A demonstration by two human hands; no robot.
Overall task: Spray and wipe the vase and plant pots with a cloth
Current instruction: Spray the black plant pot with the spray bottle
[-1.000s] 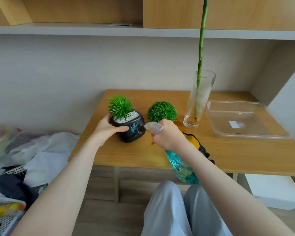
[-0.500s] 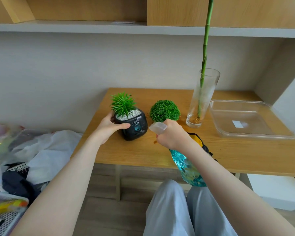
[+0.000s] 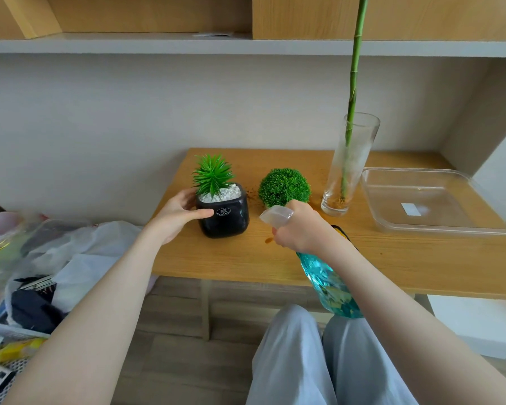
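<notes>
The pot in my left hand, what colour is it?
Glossy black pot with a small white emblem, seen in the head view.

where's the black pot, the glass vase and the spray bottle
black pot (image 3: 227, 220): head view, on its front wall beside the small label
glass vase (image 3: 351, 159): head view, on the clear wall halfway up
spray bottle (image 3: 329, 285): head view, on the teal body below the right hand (image 3: 300, 229)
</notes>
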